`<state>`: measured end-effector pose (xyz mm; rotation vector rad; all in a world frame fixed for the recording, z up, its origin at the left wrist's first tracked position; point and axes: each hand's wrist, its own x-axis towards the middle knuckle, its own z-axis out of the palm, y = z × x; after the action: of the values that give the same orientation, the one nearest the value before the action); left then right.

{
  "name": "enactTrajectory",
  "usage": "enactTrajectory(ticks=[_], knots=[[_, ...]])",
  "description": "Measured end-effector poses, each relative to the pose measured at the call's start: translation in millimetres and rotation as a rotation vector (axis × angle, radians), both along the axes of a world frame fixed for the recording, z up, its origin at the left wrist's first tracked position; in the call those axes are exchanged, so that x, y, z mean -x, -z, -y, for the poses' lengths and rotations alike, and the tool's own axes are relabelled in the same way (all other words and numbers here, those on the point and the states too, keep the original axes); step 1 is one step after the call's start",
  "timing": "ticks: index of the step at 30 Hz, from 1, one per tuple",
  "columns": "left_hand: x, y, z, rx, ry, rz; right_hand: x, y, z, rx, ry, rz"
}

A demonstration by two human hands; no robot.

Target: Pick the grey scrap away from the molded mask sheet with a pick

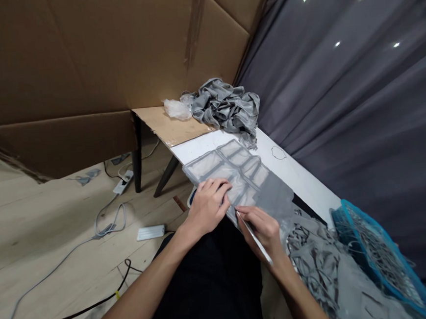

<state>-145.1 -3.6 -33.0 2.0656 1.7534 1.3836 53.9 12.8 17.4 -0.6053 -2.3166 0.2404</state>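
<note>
A grey fabric hanging organizer (236,170) with clear, grey-edged pockets lies over the white tabletop and the near table edge. My left hand (211,203) is on its near left part, fingers bent and thumb close to the edge, gripping the material. In my right hand (264,228) is a slim silvery pen-like tool (254,237), held like a pencil. Its tip touches the organizer's near edge, just right of my left thumb. Whether the tool is tweezers or a blade I cannot tell.
Crumpled grey fabric (223,102) and a clear plastic bag (177,109) lie at the table's far end. At right, a blue basket (367,245) holds thin grey strips, beside a grey fabric heap (317,264). Cables and a power strip (123,182) lie on the floor. A curtain (342,110) hangs right.
</note>
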Motion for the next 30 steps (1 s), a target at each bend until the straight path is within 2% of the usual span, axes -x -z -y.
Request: enactTrajectory(ticks=[5,10,20,27,30], knots=[[-0.3,-0.7,0.5,0.002,-0.006,-0.007,-0.2,0.9,-0.6,-0.05,-0.034,0.002],[-0.2,-1.8,1.3,0.004,-0.003,-0.004,-1.3,-0.6,-0.5,0.005,-0.046,0.011],[0.0,1.2,0.0,-0.003,-0.004,-0.01,-7.5,-2.8,-0.8,0.24,-0.032,-0.066],[0.4,0.8,0.4,-0.007,-0.001,-0.019,-13.3,-4.3,-3.1,0.52,0.138,-0.208],[0.4,0.3,0.5,-0.009,-0.004,-0.012,-16.5,-8.6,-9.3,0.548,0.119,-0.171]])
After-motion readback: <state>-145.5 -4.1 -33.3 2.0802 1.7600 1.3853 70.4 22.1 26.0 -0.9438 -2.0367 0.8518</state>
